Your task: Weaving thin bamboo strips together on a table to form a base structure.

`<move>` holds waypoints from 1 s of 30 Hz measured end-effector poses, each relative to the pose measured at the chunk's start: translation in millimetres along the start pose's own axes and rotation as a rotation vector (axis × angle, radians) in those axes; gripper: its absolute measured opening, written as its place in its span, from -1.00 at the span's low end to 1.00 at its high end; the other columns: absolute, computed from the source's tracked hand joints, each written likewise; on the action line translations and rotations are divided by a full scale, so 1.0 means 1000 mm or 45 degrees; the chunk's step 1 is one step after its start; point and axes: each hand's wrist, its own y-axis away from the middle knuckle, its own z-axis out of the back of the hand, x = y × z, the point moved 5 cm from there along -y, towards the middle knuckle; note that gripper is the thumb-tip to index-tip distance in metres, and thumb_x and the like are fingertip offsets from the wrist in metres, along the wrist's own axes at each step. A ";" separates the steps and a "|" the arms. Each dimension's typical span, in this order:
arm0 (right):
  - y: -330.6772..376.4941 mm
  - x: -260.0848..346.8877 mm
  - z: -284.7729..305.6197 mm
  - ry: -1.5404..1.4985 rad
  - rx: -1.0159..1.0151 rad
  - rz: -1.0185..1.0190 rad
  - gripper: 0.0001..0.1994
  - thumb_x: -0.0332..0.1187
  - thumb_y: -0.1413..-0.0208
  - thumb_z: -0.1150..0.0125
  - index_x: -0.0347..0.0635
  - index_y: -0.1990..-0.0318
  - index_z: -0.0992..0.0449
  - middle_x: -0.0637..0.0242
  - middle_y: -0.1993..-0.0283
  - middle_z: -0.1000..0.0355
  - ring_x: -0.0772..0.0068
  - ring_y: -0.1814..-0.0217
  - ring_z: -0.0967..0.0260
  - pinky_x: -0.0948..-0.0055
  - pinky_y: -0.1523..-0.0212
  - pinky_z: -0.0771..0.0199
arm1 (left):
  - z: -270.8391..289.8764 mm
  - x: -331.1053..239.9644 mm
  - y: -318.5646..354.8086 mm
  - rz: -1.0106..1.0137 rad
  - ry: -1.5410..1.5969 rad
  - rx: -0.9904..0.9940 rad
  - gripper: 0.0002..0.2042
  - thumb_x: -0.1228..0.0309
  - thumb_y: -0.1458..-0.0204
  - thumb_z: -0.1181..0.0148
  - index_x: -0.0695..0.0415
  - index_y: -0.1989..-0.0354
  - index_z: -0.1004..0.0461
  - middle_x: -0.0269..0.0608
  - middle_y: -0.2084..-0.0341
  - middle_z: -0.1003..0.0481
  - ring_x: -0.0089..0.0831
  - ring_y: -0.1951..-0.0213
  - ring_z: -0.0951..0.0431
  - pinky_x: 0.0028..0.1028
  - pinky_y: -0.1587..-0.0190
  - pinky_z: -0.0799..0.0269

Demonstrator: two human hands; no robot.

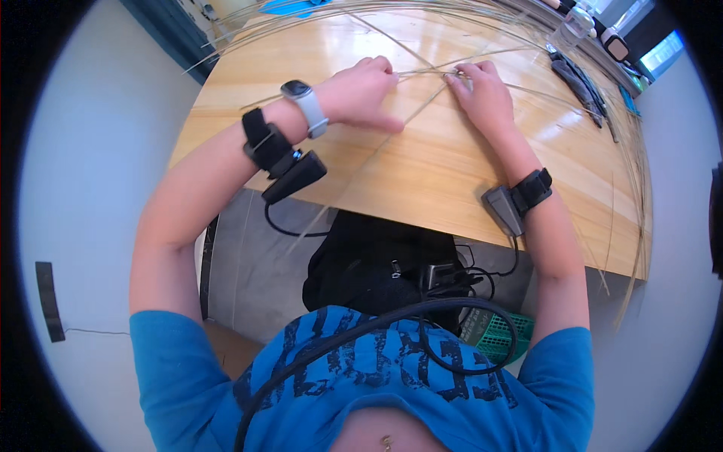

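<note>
Thin pale bamboo-like strips point(422, 115) cross one another in a star shape on the wooden table point(437, 173). At the crossing, my right hand point(486, 98) is closed, its thumb and fingers pinching the strips. My left hand point(361, 94) lies to the left of the crossing, thumb spread well away from its fingers. Its fingertips are beside one strip that runs toward the crossing; the palm side is hidden, and no firm grip shows.
More long strips point(633, 181) curve along the far and right table edges. At the far right are dark tools point(580, 87) and a clear bottle point(576, 26). A blue item point(294, 6) lies at the far edge. Below the table are a black bag point(361, 260), cables and a green basket point(501, 337).
</note>
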 end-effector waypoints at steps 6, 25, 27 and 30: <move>-0.011 -0.009 -0.008 0.016 0.027 -0.031 -0.68 -0.08 -0.15 -0.25 -0.15 0.16 -0.61 0.05 0.05 -0.45 -0.06 0.09 -0.49 0.11 0.10 -0.52 | 0.001 0.012 -0.006 0.040 0.015 0.019 -0.31 0.04 0.07 -0.29 0.46 -0.06 -0.44 0.25 -0.07 -0.38 0.04 -0.12 -0.38 -0.30 -0.19 -0.34; 0.014 0.040 0.010 -0.408 0.275 0.062 -0.76 -0.34 -0.05 -0.29 -0.38 0.23 -0.54 -0.07 0.10 -0.39 -0.12 0.11 -0.43 0.12 0.06 -0.48 | 0.023 -0.014 0.037 0.164 -0.119 -0.135 -0.58 0.10 0.12 -0.34 0.30 0.40 -0.48 0.05 0.37 -0.45 -0.06 0.28 -0.51 -0.23 0.20 -0.47; 0.015 0.043 0.009 -0.417 0.267 0.059 -0.77 -0.37 -0.05 -0.29 -0.36 0.20 -0.53 -0.06 0.09 -0.39 -0.12 0.12 -0.43 0.11 0.08 -0.49 | 0.020 -0.015 0.029 0.131 -0.127 -0.247 -0.53 0.05 0.11 -0.35 0.29 0.39 -0.45 0.03 0.38 -0.45 -0.07 0.28 -0.51 -0.23 0.21 -0.47; 0.019 0.045 0.009 -0.439 0.185 0.056 -0.78 -0.39 -0.04 -0.29 -0.32 0.18 -0.54 -0.03 0.10 -0.39 -0.11 0.14 -0.44 0.11 0.12 -0.50 | 0.016 -0.014 0.019 0.128 -0.140 -0.316 -0.45 -0.06 0.12 -0.36 0.29 0.38 -0.42 0.00 0.41 -0.44 -0.10 0.30 -0.51 -0.25 0.24 -0.46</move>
